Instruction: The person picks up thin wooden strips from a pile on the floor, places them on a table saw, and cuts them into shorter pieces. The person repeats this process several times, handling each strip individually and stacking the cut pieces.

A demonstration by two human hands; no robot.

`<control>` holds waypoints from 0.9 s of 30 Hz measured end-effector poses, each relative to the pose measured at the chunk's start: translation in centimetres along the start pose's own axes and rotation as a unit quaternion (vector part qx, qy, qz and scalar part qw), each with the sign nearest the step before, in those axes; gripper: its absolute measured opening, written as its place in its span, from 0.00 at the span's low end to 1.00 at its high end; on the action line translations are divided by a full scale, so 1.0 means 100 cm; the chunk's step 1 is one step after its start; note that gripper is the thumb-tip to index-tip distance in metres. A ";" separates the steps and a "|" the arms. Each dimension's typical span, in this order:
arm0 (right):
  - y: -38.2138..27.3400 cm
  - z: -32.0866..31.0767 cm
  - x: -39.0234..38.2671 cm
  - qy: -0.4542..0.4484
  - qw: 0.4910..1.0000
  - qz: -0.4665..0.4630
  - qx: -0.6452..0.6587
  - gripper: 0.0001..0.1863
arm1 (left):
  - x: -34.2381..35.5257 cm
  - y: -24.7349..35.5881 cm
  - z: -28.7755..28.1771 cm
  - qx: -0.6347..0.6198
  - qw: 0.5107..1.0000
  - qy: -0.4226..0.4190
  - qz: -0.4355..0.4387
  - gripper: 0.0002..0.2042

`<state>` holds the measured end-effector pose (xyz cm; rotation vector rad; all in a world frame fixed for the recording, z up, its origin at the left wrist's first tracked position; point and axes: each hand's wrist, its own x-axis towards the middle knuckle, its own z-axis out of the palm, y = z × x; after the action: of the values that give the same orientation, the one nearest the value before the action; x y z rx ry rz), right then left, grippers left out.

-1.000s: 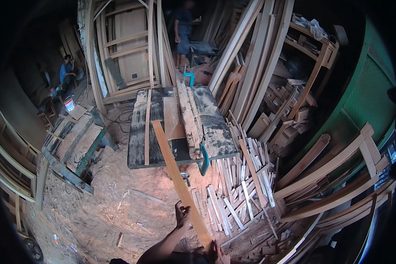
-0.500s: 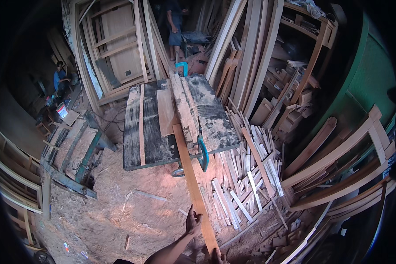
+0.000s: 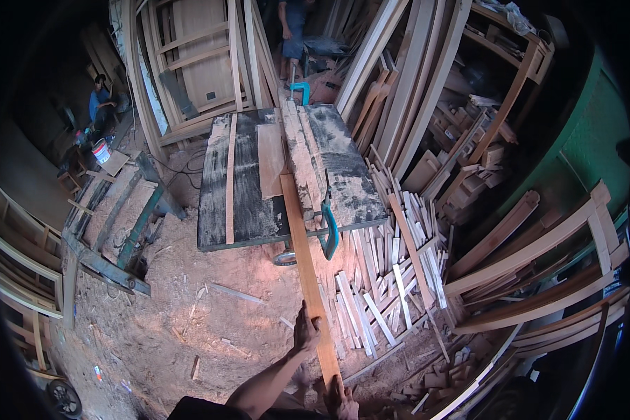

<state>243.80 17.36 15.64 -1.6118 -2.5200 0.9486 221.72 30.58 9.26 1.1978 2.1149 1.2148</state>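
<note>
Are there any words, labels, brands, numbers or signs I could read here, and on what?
No text is legible.
Red-and-white can: any printing is too small and blurred to read.
Wooden board held by the left hand and right hand: no lettering visible.

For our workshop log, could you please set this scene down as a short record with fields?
Long board: wooden, far end over the black-topped table
Left hand: holds the board partway along
Right hand: holds its near end
On table: thin wooden strip, flat pale piece
Table edges: near clamp, far clamp, both teal
Floor: wooden sticks piled at right
Background: seated person, standing person
</note>
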 end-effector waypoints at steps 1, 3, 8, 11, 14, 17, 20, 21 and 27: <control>0.001 0.001 0.000 -0.002 1.000 -0.001 -0.003 0.33 | 0.000 0.001 -0.002 0.001 1.000 -0.010 -0.003 0.38; 0.003 0.003 0.001 -0.006 1.000 -0.004 -0.008 0.34 | 0.001 0.003 -0.004 0.028 0.999 -0.020 0.004 0.38; 0.005 0.009 0.005 -0.005 1.000 -0.018 -0.021 0.35 | 0.014 -0.001 -0.010 0.137 0.986 -0.060 0.067 0.40; 0.006 0.015 0.010 0.000 0.999 -0.031 -0.034 0.36 | 0.023 -0.004 -0.015 0.189 0.976 -0.082 0.073 0.39; 0.007 0.021 0.017 0.013 0.997 -0.052 -0.058 0.38 | 0.031 -0.004 -0.019 0.200 0.973 -0.086 0.073 0.40; 0.005 0.023 0.026 0.031 0.993 -0.068 -0.088 0.39 | 0.043 -0.001 -0.022 0.231 0.966 -0.077 0.084 0.40; 0.001 0.013 0.034 0.009 0.996 -0.069 -0.063 0.39 | 0.055 0.001 -0.022 0.254 0.961 -0.093 0.062 0.40; -0.002 0.008 0.037 -0.007 0.998 -0.052 -0.045 0.40 | 0.059 0.001 -0.023 0.255 0.960 -0.089 0.067 0.39; -0.023 -0.021 0.051 -0.089 0.994 0.048 0.050 0.41 | 0.074 0.002 -0.026 0.251 0.961 -0.093 0.071 0.38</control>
<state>240.14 21.93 16.89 -1.7021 -2.4752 1.2625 216.00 35.63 11.21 1.6280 2.2919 0.5892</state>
